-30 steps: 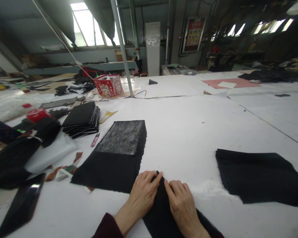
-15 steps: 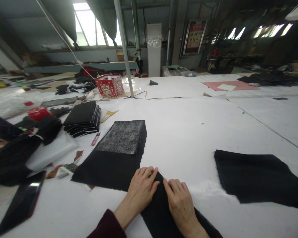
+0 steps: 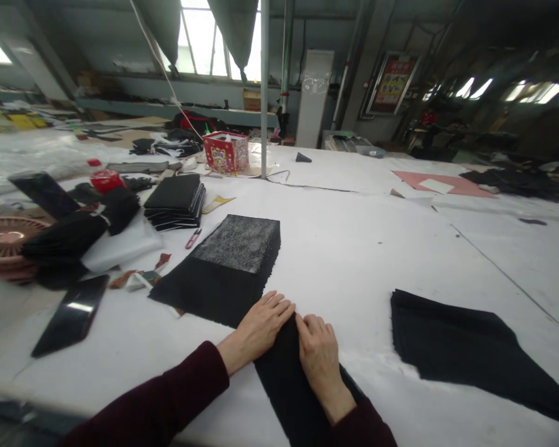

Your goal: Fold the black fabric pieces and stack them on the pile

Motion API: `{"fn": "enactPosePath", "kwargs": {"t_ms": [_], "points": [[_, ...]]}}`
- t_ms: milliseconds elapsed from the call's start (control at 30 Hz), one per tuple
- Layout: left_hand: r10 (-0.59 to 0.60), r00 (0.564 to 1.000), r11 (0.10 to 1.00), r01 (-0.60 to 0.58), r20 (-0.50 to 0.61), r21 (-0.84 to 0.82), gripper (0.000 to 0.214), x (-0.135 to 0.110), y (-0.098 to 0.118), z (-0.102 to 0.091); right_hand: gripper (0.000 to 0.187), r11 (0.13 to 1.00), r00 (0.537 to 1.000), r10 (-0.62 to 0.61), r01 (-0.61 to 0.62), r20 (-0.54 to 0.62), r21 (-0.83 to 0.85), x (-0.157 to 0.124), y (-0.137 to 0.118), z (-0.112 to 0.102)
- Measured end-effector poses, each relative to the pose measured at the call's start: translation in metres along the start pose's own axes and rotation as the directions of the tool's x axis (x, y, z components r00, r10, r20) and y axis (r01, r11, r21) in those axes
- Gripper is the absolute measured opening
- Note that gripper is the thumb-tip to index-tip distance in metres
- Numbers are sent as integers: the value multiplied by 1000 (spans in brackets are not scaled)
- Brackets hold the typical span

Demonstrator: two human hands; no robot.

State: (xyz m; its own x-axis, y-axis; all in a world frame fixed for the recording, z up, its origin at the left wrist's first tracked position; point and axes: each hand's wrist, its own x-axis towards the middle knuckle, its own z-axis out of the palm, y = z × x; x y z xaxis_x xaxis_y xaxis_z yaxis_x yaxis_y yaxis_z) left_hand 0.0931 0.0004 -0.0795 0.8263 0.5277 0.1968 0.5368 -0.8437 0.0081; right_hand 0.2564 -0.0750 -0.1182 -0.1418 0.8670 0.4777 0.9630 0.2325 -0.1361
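A long black fabric piece (image 3: 279, 379) runs from under my hands to the front edge of the table. My left hand (image 3: 266, 323) lies on its upper end with the fingers stretched out flat. Close by on the right, my right hand (image 3: 319, 354) has its fingers bent and closed on the edge of the same fabric. Beyond my left hand is a stack of black fabric (image 3: 209, 288), topped by a speckled grey piece (image 3: 237, 242). Another black fabric stack (image 3: 461, 341) lies apart on the right.
On the left are a dark phone-like slab (image 3: 72, 313), pink thread snips (image 3: 193, 239), a folded black stack (image 3: 173, 197), a pink fan (image 3: 9, 239) and a red-capped bottle (image 3: 106, 179). A red box (image 3: 226, 152) stands beside a thin pole (image 3: 264, 93) farther back.
The camera view has shifted, showing more of the left and the table's front edge. My left fingers now lie flatter, and both hands stay at the same end of the fabric.
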Motion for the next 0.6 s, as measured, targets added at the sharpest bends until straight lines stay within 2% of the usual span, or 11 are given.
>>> {"fn": "enactPosePath", "kwargs": {"t_ms": [333, 600], "points": [[42, 999, 999, -42, 16, 7, 42, -2, 4, -3, 29, 996, 999, 33, -32, -10, 83, -23, 9, -9], [83, 995, 996, -85, 49, 32, 55, -1, 6, -4, 29, 996, 998, 53, -50, -39, 68, -34, 8, -16]]}}
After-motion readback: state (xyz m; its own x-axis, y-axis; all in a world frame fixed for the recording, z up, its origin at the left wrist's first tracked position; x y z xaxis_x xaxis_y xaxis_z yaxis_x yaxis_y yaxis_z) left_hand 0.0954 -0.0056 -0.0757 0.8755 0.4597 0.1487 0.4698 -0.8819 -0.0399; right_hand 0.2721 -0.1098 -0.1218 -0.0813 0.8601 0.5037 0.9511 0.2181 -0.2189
